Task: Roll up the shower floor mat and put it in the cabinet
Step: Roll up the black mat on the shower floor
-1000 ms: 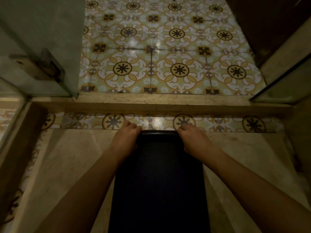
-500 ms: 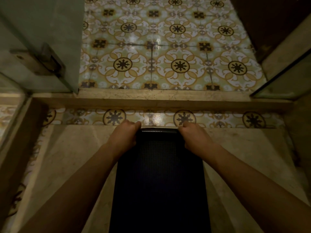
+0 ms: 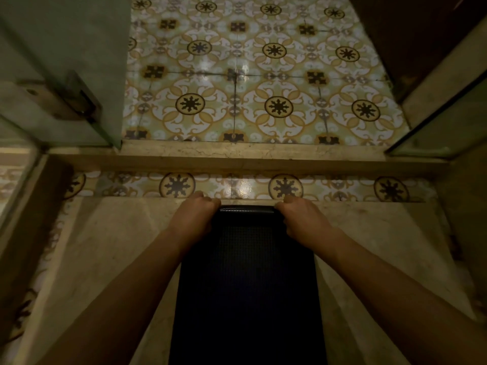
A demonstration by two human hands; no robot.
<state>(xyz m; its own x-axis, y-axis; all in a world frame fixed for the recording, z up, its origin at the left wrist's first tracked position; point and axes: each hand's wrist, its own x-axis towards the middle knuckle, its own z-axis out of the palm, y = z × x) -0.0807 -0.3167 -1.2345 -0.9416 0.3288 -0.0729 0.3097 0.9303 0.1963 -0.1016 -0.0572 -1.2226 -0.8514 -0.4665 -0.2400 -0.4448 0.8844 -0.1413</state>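
A dark, finely textured shower floor mat [image 3: 247, 285] lies lengthwise on the beige stone shower floor, running from the bottom edge up to the middle. Its far edge is curled over into a narrow glossy fold. My left hand [image 3: 193, 216] grips the far left corner of the mat, fingers closed around the curl. My right hand [image 3: 303, 218] grips the far right corner the same way. Both forearms reach in from the bottom corners. No cabinet is in view.
A raised stone threshold [image 3: 250, 156] crosses the view just beyond the mat, with patterned tile floor [image 3: 258, 75] past it. A glass shower door [image 3: 63, 61] with a metal hinge stands at left. A glass panel [image 3: 442, 127] and dark wall stand at right.
Both hands have closed tighter on the mat's far edge, and the curl there has grown slightly rounder. The view has shifted a little.
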